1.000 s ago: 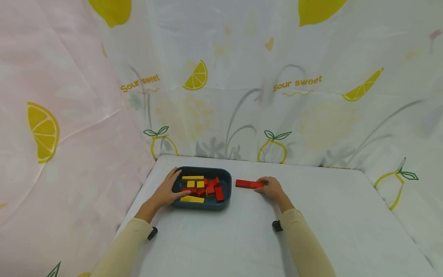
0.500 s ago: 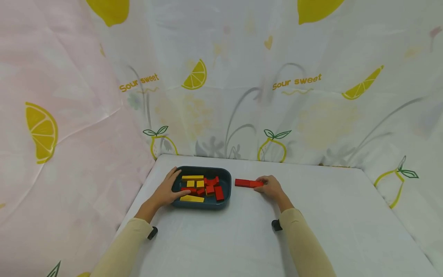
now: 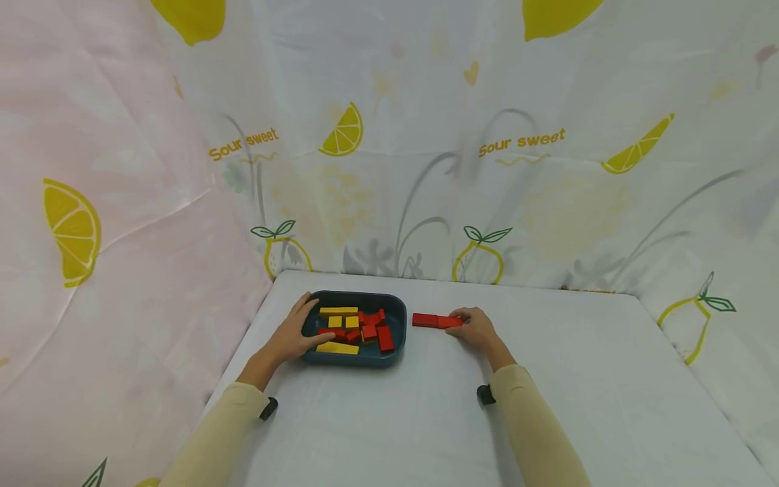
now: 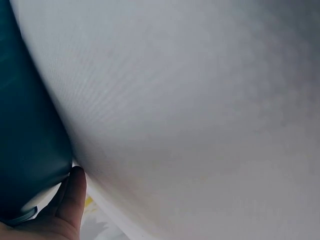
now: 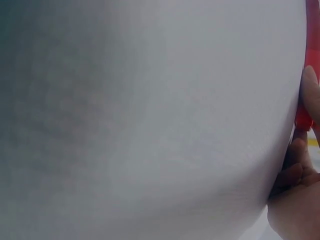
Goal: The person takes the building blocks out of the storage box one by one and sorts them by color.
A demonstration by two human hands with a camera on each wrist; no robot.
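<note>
Both hands lie low on the white table (image 3: 426, 419). The right hand (image 3: 477, 330) has its fingers curled round the near end of a long red block (image 3: 436, 320), pinching it where it lies flat on the cloth just right of the tray; the right wrist view shows fingertips (image 5: 310, 92) against the block's red edge (image 5: 303, 117). The left hand (image 3: 291, 337) rests on the left rim of a dark teal tray (image 3: 398, 318), fingers fairly straight, thumb reaching in across the near edge towards a yellow block (image 3: 337, 348). From the left wrist view the thumb (image 4: 74, 192) presses the tray's outer wall (image 4: 30, 145), so the hand steadies the tray without curling round it.

Inside the tray sits a jumble of red blocks (image 3: 372, 330) and further yellow blocks (image 3: 339, 312), packed close and touching. Long cream sleeves (image 3: 529, 419) cover both forearms. Behind and to the left hangs a curtain (image 3: 517, 149) printed with lemons and the words "Sour sweet".
</note>
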